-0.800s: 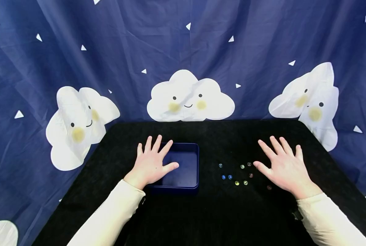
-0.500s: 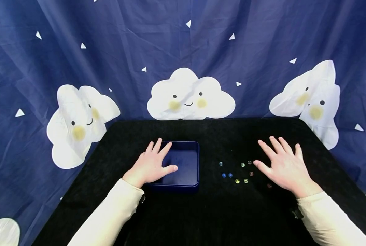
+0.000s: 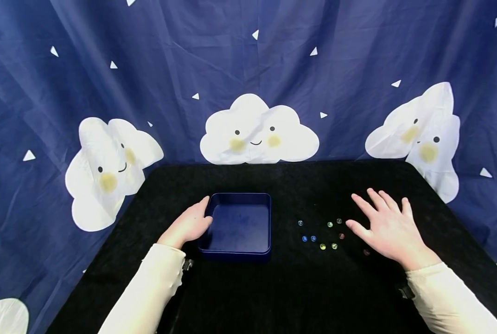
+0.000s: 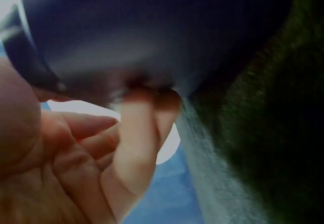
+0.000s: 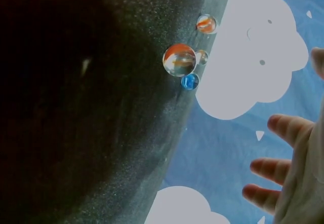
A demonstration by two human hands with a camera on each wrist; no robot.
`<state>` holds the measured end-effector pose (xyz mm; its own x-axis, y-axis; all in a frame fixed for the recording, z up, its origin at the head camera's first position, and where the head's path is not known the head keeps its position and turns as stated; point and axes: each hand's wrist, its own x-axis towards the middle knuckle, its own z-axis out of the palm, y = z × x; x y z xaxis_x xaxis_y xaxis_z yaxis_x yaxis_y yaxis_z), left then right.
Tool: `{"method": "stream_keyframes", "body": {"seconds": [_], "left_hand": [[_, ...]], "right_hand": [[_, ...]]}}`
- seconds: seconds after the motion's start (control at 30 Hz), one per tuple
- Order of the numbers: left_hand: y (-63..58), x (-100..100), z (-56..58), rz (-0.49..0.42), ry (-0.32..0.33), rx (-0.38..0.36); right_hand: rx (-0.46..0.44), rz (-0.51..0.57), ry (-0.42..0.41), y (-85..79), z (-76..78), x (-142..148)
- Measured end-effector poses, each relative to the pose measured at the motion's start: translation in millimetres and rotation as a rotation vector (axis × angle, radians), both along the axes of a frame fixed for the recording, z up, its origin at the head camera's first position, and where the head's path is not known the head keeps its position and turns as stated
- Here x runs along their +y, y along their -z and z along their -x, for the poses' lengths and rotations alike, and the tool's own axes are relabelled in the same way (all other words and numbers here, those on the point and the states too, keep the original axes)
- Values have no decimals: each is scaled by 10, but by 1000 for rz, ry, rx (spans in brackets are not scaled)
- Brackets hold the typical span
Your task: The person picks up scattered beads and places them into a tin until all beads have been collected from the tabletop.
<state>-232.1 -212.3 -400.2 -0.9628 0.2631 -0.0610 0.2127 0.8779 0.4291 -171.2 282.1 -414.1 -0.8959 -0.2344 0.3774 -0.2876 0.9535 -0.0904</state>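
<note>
A dark blue square box [image 3: 236, 253] without a lid stands left of centre on the black table. My left hand [image 3: 186, 226] grips its left side, with the thumb at the rim. Close up in the left wrist view, curled fingers [image 4: 136, 143] press against the box's outer wall [image 4: 126, 41]. On the right, my right hand [image 3: 392, 227] is spread flat over the table and holds nothing. Just left of it lie several glass marbles, among them a blue marble [image 3: 304, 239], a yellow-green marble [image 3: 322, 247] and a reddish marble [image 3: 341, 236]. An orange-streaked marble [image 5: 178, 60] shows large in the right wrist view.
A black cloth [image 3: 282, 297] covers the table. Behind it hangs a dark blue curtain [image 3: 169, 60] printed with white clouds. One dark reddish marble [image 3: 366, 252] lies apart, under the right hand's near side.
My left hand has drawn back leftward from over the box, and its spread fingers have closed onto the left side. The right hand and marbles stay nearly in place.
</note>
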Motion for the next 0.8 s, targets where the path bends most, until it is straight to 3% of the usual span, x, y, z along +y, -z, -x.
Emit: {"method": "stream_keyframes", "body": {"seconds": [0.5,0.63,0.8], "left_hand": [[253,-165,133,-537,-110,-296],[309,-187,142,-646,-116,-353],[343,-229,114,-644,-118,-313]], "right_hand": [[-22,55,-35,8,-8,98],[-102,67,-24,20,-11,157],[-313,121,-16,79,-10,188]]}}
